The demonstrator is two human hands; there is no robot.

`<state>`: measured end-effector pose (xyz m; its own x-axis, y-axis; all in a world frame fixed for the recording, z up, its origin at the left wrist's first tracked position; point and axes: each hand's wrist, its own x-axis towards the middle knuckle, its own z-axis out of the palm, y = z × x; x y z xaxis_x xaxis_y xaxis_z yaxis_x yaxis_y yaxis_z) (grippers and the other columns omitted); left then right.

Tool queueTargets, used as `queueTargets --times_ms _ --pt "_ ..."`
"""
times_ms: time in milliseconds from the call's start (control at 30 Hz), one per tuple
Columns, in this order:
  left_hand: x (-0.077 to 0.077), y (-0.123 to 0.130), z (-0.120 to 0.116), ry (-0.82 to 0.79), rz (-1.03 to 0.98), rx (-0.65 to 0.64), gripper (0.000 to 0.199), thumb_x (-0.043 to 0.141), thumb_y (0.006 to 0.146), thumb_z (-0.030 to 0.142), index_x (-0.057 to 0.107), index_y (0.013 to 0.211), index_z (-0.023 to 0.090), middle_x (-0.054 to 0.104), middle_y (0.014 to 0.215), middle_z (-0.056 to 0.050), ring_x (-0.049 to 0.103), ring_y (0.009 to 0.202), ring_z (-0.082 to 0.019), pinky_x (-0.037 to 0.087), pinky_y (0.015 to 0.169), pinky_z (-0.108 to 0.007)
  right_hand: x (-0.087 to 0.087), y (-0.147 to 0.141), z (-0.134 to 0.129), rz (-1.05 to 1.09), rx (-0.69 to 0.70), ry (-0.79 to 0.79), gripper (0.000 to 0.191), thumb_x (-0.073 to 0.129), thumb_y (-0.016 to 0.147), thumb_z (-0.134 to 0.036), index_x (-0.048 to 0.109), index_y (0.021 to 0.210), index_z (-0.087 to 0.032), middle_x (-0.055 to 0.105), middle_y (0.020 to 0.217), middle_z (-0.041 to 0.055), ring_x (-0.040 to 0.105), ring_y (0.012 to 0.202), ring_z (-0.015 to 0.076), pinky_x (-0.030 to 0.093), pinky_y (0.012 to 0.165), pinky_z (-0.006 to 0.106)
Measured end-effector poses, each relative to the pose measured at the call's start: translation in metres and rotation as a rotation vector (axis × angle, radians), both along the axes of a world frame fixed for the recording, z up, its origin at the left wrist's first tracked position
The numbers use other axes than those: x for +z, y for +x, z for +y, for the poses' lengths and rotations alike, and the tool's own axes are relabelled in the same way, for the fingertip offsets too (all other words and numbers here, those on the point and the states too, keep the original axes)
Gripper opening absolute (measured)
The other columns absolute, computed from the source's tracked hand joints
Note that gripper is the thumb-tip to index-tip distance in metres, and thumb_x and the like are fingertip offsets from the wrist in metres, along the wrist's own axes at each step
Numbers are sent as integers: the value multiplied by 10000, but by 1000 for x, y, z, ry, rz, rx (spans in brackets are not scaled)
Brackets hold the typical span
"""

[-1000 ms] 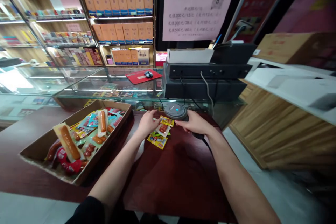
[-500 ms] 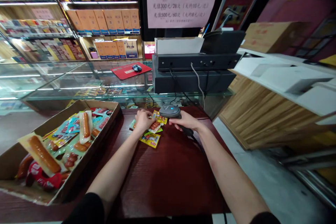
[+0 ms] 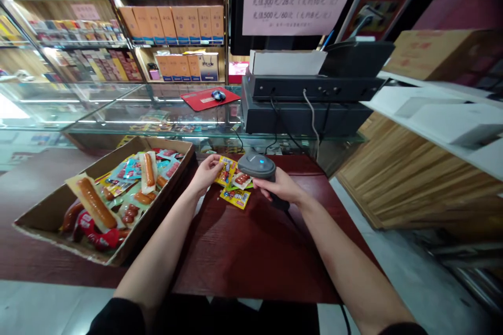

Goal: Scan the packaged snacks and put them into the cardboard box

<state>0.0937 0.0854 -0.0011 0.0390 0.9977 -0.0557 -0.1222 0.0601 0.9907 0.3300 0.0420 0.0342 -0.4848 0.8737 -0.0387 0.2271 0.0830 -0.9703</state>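
Observation:
My left hand point(image 3: 207, 174) pinches a yellow snack packet point(image 3: 226, 170), raised a little over the dark red table point(image 3: 243, 251). In my right hand point(image 3: 283, 187) is a grey barcode scanner point(image 3: 257, 165) with a blue light on top; its head is just right of the held packet. Beneath and beside them lie a packet with small sausages point(image 3: 241, 180) and another yellow packet point(image 3: 236, 198). To the left, an open cardboard box point(image 3: 37, 209) holds several sausage packets, including a long sausage point(image 3: 96, 204) on top.
Behind the table, a glass counter point(image 3: 157, 110) carries a red mat point(image 3: 196, 100) with a mouse point(image 3: 218, 95). Black equipment with cables point(image 3: 302, 115) stands at the back. Boxes fill the shelves at the back left. A wooden cabinet point(image 3: 412, 167) is on the right.
My left hand has lifted a yellow packet from the small pile and tilted it towards the scanner. The view has shifted, so the scene sits further right and slightly higher.

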Motion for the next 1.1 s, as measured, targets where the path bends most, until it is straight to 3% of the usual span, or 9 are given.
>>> queueTargets --times_ms 67,133,200,267,400,600,767,967,1100 --pt "-3 -3 -3 -41 -52 -45 442 767 635 423 621 971 177 671 791 -14 626 627 -126 501 591 -239 0 -3 -2 -65 -25 101 276 658 783 -372 660 945 -149 596 518 -17 533 436 115 448 455 226" --pt "-4 -6 -3 -60 -109 -77 508 793 616 379 634 1056 180 705 897 -48 661 712 -153 524 651 -265 -3 -4 -1 -107 -73 230 358 685 750 -320 673 1062 -145 707 719 39 661 662 175 537 637 280" --pt "-4 -9 -3 -51 -129 -89 610 830 567 304 638 1133 186 715 1001 -73 680 815 -183 534 731 -290 -7 -3 2 -126 -109 319 409 696 734 -290 670 1114 -140 737 941 77 681 899 226 536 820 341" --pt "-3 -12 -3 -29 -100 -86 682 845 536 265 640 1182 184 714 1055 -86 680 875 -204 534 775 -303 -13 -2 5 -129 -121 355 404 695 736 -278 671 1115 -138 729 1043 88 673 979 239 514 892 363" --pt "0 -13 -5 38 -8 -95 675 841 553 293 646 1188 174 717 1054 -81 680 846 -192 534 773 -305 -21 -1 8 -124 -93 386 411 701 737 -259 665 1134 -158 716 1115 80 673 1011 230 504 922 349" --pt "-4 -13 -5 42 110 -31 454 850 545 381 684 880 124 712 786 -50 650 643 -146 526 643 -267 -25 -1 10 -187 -87 398 414 705 735 -270 674 1129 -147 731 1069 78 686 971 234 516 893 344" --pt "-3 -13 -6 13 70 -18 496 848 547 416 714 921 119 732 841 -75 672 685 -175 534 682 -294 -27 2 11 -189 -92 402 401 700 727 -243 683 1118 -152 736 1055 69 691 953 232 520 881 328" --pt "-7 -13 -4 -4 28 33 475 869 497 343 721 885 113 733 806 -63 668 654 -174 534 651 -290 -29 2 12 -198 -78 408 432 703 719 -223 676 1147 -177 719 1109 60 676 1003 251 511 912 347" --pt "-6 -13 -3 14 39 -24 467 850 545 366 719 916 113 737 869 -88 679 700 -190 542 675 -309 -29 1 11 -206 -82 398 414 699 733 -257 675 1136 -168 725 1087 67 682 976 245 516 892 342"
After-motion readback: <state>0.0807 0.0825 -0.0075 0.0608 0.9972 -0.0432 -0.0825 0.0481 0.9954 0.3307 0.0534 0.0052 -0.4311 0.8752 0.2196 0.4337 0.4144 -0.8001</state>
